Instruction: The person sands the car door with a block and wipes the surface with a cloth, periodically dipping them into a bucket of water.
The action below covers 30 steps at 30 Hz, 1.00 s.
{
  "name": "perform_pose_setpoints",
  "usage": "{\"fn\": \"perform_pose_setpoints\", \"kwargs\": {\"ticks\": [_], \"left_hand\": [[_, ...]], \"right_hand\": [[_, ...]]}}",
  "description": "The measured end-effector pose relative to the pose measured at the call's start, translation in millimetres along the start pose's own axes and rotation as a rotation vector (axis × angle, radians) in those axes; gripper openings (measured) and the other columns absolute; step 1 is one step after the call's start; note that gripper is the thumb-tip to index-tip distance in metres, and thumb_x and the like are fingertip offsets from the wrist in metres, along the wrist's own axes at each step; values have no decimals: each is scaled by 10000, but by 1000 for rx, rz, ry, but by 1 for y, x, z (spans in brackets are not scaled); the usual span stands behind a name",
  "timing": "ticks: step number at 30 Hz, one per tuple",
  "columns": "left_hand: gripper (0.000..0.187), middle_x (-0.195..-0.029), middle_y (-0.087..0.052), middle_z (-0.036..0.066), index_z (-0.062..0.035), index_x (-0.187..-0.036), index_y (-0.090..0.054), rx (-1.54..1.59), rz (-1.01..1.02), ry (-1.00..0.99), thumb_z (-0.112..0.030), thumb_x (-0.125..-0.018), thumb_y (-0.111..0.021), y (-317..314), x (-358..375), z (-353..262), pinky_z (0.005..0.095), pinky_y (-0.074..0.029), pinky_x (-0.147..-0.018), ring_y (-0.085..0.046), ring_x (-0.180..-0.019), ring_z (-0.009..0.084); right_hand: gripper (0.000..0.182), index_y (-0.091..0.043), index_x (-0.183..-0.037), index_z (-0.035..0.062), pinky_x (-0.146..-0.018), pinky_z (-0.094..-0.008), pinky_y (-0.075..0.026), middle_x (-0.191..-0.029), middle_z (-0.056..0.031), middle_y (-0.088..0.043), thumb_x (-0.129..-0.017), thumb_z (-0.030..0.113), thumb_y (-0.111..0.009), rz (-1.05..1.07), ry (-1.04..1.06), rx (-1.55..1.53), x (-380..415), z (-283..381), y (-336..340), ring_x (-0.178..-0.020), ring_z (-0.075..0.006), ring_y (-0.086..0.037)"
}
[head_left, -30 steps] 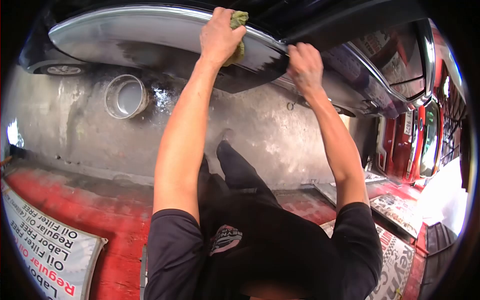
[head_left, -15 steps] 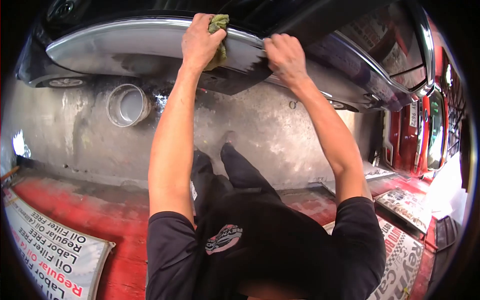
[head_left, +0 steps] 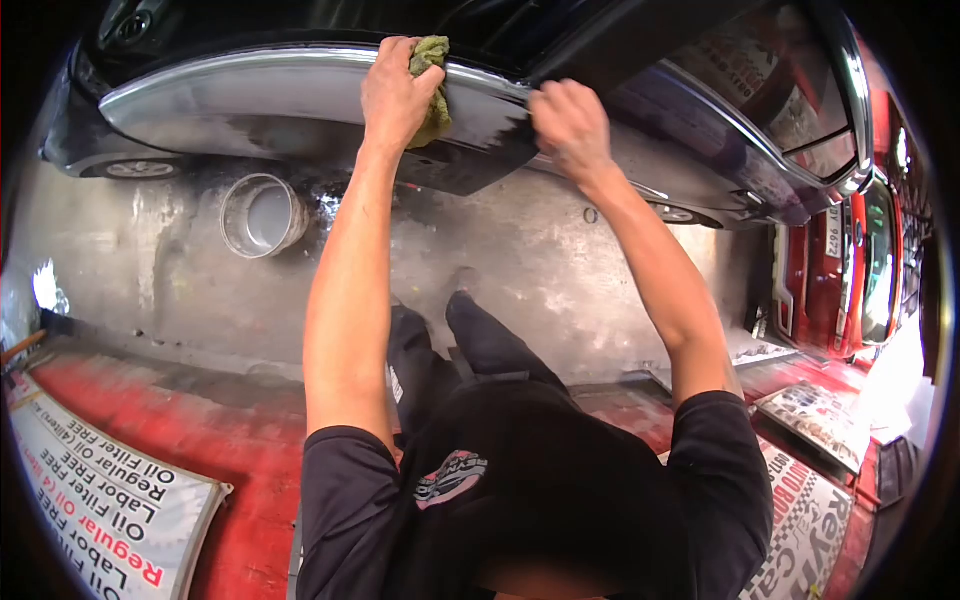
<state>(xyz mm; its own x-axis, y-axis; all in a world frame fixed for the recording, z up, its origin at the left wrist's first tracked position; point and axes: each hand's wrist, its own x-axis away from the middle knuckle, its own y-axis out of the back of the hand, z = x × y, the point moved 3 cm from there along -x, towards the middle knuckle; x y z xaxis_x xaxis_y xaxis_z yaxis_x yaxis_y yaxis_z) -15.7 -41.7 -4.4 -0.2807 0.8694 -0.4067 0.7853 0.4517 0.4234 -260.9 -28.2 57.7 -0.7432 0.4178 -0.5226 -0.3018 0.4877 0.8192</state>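
Head view, cloth: a bunched yellow-green cloth (head_left: pixel 433 118) lies against the upper part of the grey door panel (head_left: pixel 300 90), reaching its top edge.
Left hand: the left hand (head_left: pixel 395 95) grips the cloth, thumb toward the right.
Right hand: the right hand (head_left: pixel 572 120) is at the panel's right end, fingers curled; blur hides whether they close on anything.
Panel: broad and grey, with ragged dark patches and a shiny strip (head_left: pixel 300 49) along the top.
Bucket: a bucket (head_left: pixel 297 222) of pale liquid stands on the concrete floor (head_left: pixel 330 290), near the car's wheel (head_left: pixel 142 170).
Ring: a small dark ring (head_left: pixel 590 215) lies on the floor below the right hand.
Surroundings: a red vehicle (head_left: pixel 825 285) at far right; a printed banner (head_left: pixel 110 490) at lower left.
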Motion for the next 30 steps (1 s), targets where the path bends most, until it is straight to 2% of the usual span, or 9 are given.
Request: {"fn": "perform_pose_setpoints", "kwargs": {"ticks": [3,5,9,11,15,17,19,22,30], "left_hand": [[441,-1283,-681,157,-9,-1239,-711,25,4,3,-221,-852,-697,1,0,-4,437,-528,-1009,-677,-1158,386],[443,-1309,-670,145,-24,-1236,-716,21,10,-33,-234,-846,-711,1,0,-4,450,-531,-1004,-675,-1161,387],[449,-1379,-630,172,-25,-1252,-722,39,-112,-90,-194,-837,-727,6,16,-4,447,-511,-1056,-638,-1231,391],[390,-1398,-605,162,-1,-1255,-714,16,-252,-52,-125,-886,-734,14,35,-20,445,-502,-1060,-638,-1225,377],[338,-1307,-625,173,23,-1201,-702,7,-390,55,-102,-897,-783,1,60,-29,424,-497,-1050,-637,-1192,361],[357,-1292,-625,186,34,-1208,-684,-80,-372,-23,-106,-898,-793,-21,64,-41,438,-508,-1026,-638,-1180,382],[367,-1285,-623,192,36,-1205,-677,-56,-400,11,-108,-890,-799,-35,68,-56,451,-510,-1018,-636,-1172,398],[342,-1312,-605,195,22,-1199,-661,-40,-329,-16,-97,-900,-777,-62,86,-86,476,-531,-981,-646,-1148,422],[355,-1395,-518,275,46,-1188,-583,37,-314,-50,-82,-908,-760,-125,130,-135,490,-499,-1037,-585,-1252,469]], "right_hand": [[122,-616,-798,83,-748,-392,-496,-857,-74,-563,-725,107,-712,24,-18,26,-37,16,-27,-874,-264,-596],[123,-667,-851,76,-765,-398,-526,-911,-82,-618,-742,92,-720,64,-56,-29,-35,12,-11,-915,-283,-639],[135,-785,-1004,78,-825,-380,-579,-1018,-98,-704,-878,123,-767,-264,-479,-237,22,-19,52,-997,-283,-705],[169,-782,-1018,29,-835,-344,-562,-958,-93,-691,-913,160,-789,-348,-705,-368,42,-38,78,-936,-238,-696],[206,-768,-1045,-8,-822,-311,-540,-950,-91,-695,-923,158,-786,-364,-562,-535,30,-59,86,-893,-203,-690],[230,-761,-1065,-15,-817,-299,-529,-967,-94,-710,-915,156,-796,-199,-747,-838,16,-50,80,-888,-185,-688],[227,-755,-1071,-19,-807,-283,-521,-1006,-92,-722,-928,155,-788,-268,-809,-934,20,-53,65,-903,-160,-684],[199,-753,-1078,-1,-783,-269,-521,-925,-33,-752,-953,153,-772,-235,-897,-1078,25,-50,67,-835,-98,-651],[226,-744,-1094,2,-721,-254,-522,-876,-4,-731,-959,180,-775,-171,-896,-1230,33,-63,69,-796,-64,-637]]}}
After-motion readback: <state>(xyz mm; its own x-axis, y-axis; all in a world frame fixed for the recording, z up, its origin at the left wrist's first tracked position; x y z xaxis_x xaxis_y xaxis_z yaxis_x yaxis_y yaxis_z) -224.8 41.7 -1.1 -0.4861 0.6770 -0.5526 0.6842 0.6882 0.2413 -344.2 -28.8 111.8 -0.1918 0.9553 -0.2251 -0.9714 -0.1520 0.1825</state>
